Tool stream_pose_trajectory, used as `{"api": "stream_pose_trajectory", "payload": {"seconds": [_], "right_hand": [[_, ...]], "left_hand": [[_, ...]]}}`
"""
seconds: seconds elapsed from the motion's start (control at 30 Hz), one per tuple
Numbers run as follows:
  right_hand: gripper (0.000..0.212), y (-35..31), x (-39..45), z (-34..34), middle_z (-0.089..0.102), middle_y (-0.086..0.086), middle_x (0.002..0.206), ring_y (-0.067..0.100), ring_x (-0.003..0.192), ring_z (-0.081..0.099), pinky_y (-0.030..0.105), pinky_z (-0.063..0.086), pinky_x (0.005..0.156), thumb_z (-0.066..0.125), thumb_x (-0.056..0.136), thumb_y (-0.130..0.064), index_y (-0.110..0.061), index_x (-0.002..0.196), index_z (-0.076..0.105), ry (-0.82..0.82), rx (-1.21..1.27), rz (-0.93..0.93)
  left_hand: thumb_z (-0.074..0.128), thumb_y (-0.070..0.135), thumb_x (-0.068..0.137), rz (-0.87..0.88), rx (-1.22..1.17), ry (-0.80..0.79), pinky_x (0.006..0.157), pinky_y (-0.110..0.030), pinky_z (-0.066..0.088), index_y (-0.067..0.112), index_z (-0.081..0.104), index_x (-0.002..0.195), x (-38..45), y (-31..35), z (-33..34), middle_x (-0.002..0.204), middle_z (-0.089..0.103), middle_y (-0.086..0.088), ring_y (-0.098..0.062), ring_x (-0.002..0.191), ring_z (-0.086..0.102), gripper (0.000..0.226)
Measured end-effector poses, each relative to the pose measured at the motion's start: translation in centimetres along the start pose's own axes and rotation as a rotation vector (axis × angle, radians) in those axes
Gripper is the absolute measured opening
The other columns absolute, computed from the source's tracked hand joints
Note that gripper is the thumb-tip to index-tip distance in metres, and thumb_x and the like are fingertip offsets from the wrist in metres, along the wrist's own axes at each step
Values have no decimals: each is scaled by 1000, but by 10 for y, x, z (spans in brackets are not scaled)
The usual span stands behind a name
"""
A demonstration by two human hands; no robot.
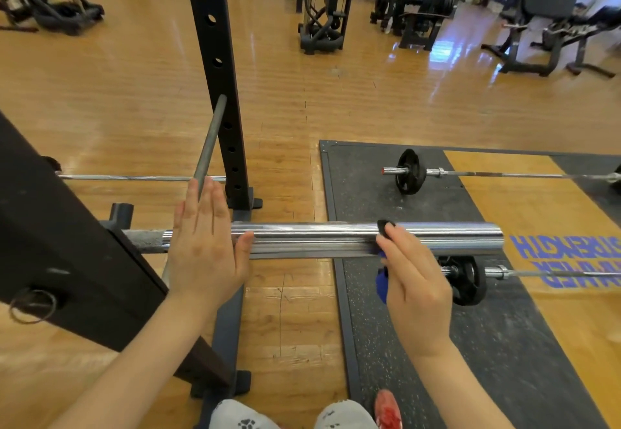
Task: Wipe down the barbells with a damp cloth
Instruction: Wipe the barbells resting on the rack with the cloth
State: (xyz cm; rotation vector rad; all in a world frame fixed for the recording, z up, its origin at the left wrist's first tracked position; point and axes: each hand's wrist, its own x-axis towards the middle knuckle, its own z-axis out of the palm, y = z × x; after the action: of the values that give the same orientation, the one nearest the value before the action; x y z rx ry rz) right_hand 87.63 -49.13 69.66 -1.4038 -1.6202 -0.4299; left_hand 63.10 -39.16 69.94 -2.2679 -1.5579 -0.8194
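The shiny chrome barbell sleeve [353, 239] runs crosswise at the black steel rack [215, 69]. On its rack end the left hand [205, 244] lies flat, grip wide. Toward its free end the right hand [415, 281] pinches a blue cloth [382, 282] against its near side (a black piece shows at the fingertips). Beyond, two loaded barbells [504, 173] lie on the dark rubber platform [363, 176].

Wood floor [134, 99] w/ black rubber mat [504, 344] laid on it at right. Two loaded barbells on mat: far barbell [410, 171], near barbell [465, 280]. Black rack upright [218, 92] stands on floor; gym machines [322, 8] further back.
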Motion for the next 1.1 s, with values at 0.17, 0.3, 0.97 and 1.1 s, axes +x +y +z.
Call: {"api": "stream_pose_trajectory", "payload": {"seconds": [0.17,0.3,0.97,1.1], "right_hand": [[31,0,26,20,65,16,117,30,115,56,34,41,104,43,98,-12,2,106,70,-41,-90,-28],[30,2,7,27,68,13,111,26,109,58,39,43,98,44,91,-5,0,101,71,-99,-135,-58],[32,63,-8,-15,65,14,116,27,112,57,23,33,108,42,89,-5,2,107,68,37,-284,216],[33,79,-2,-22,66,18,114,34,109,60,19,30,104,42,92,-10,5,109,67,140,-305,439]], "left_hand": [[9,56,99,-19,-28,-116,114,-44,15,-13,24,143,17,-2,-5,147,32,-29,-36,141,22,83],[6,57,99,-31,-19,-135,114,-47,16,-11,26,143,16,-1,-7,149,31,-28,-37,141,22,84],[19,44,100,28,15,-31,119,-41,7,-9,33,142,-7,4,1,147,35,-27,-37,140,25,68],[19,43,100,30,18,-20,118,-42,7,-8,32,142,-7,4,2,147,34,-27,-38,140,25,68]]}}
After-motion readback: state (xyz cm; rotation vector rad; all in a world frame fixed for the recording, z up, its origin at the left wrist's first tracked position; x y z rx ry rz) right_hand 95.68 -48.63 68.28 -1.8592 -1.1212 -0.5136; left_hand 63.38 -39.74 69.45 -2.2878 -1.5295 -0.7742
